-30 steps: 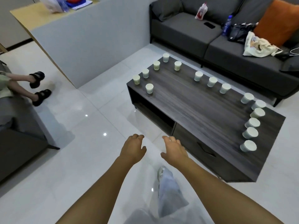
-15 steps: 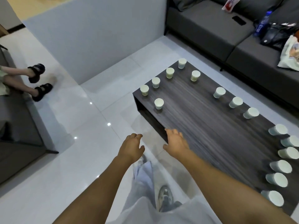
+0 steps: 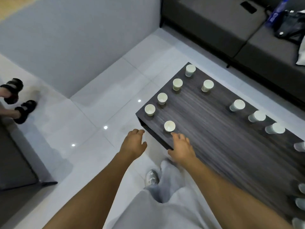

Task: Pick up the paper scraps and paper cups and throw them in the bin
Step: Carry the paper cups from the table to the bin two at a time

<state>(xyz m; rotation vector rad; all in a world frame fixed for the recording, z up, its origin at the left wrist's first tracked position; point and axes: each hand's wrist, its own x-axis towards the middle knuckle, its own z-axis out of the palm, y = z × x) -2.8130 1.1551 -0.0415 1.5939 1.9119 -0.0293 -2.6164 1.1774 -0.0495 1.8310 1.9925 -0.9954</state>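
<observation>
Your right hand reaches over the near edge of the coffee table, fingers extended and empty, their tips just beside the nearest paper cup. That cup stands upright by the table's near left corner. Your left hand hovers over the floor just off that corner, fingers relaxed, holding nothing. Other cups line the left and far edges.
</observation>
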